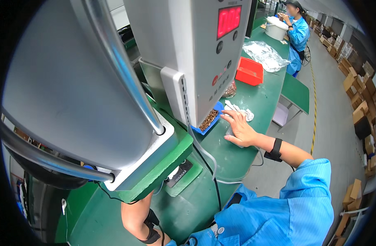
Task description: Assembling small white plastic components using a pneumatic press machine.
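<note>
Slanting near-left to far-right, the blue tray (pixel 202 131) lies beside the right hand (pixel 242 132), fingers spread over a grey object (pixel 229 131); left hand hidden.

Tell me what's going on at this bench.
A person in blue is at a green bench beside a large grey machine. Their right hand, fingers spread, is at a small grey item near a blue bin of brass-coloured parts. The left forearm goes behind the machine's green block, which hides that hand. Farther along, a co-worker stands by a white bucket.
</note>
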### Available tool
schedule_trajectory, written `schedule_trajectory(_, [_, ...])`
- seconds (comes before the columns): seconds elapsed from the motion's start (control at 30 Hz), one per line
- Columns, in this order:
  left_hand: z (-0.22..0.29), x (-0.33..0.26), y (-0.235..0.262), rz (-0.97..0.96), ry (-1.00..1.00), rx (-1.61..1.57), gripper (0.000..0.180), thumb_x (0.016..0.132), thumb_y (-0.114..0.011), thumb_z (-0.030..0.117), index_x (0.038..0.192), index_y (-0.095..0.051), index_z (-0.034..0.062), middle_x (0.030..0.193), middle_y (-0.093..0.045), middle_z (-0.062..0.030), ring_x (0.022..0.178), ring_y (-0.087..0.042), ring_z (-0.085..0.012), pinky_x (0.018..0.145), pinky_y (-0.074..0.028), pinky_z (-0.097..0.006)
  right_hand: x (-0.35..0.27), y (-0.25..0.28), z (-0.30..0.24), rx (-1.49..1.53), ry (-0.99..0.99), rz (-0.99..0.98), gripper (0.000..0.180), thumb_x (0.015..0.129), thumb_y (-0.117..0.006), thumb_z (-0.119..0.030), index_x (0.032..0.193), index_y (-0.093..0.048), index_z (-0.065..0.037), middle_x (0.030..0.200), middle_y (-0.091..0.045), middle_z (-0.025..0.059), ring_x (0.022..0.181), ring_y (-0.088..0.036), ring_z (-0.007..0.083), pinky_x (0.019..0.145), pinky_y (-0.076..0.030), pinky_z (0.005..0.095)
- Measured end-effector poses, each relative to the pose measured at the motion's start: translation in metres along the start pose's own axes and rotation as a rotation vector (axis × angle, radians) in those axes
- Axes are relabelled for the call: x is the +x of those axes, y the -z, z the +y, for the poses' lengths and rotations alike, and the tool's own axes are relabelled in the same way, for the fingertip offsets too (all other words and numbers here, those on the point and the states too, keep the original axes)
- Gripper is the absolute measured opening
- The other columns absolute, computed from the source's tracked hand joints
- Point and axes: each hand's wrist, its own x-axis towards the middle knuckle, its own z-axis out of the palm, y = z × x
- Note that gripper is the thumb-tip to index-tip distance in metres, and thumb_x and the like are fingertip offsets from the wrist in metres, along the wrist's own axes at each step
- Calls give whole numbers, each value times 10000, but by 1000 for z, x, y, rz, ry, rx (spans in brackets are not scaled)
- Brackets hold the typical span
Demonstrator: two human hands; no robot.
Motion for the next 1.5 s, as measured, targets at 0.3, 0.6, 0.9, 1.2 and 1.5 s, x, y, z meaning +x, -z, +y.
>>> schedule_trajectory(0.3, [-1,3,-3,-39,-144,43,294,840,-594,186,1039,-550,-26,732,-581,-146,613,-537,-209,592,-435,-309,-3,2,-1,21,-44,1,652,797,-526,-348,1310,-265,-41,1306,-295,181,1187,-281,346,977,-191,466])
schedule_trajectory(0.6, [8,0,3,-47,-82,28,307,854,-576,232,1013,-547,-30,682,-552,-159,583,-518,-248,573,-418,-334,0,4,-5,23,-39,8,641,802,-521,-350,1310,-271,-50,1303,-303,175,1174,-291,349,975,-197,459])
schedule_trajectory(0.9, [1,15,3,-124,-159,-195,272,880,-543,229,987,-540,-22,714,-533,-103,650,-490,-201,626,-421,-337,-2,4,-4,51,-65,10,635,798,-520,-341,1310,-286,-47,1299,-319,170,1186,-292,353,1001,-200,460])
schedule_trajectory(1.2, [-3,25,28,-47,195,-435,214,859,-497,216,811,-479,7,630,-495,-101,605,-420,-172,542,-336,-307,4,-2,0,98,-36,7,659,779,-550,-311,1312,-281,-31,1290,-326,198,1198,-294,367,1020,-197,460])
schedule_trajectory(1.5, [-83,8,27,87,617,119,376,876,-427,362,952,-563,20,921,-614,-198,901,-571,-358,780,-437,-432,-18,-18,15,19,-124,16,687,787,-521,-290,1329,-227,13,1293,-316,225,1189,-290,389,1027,-181,463])
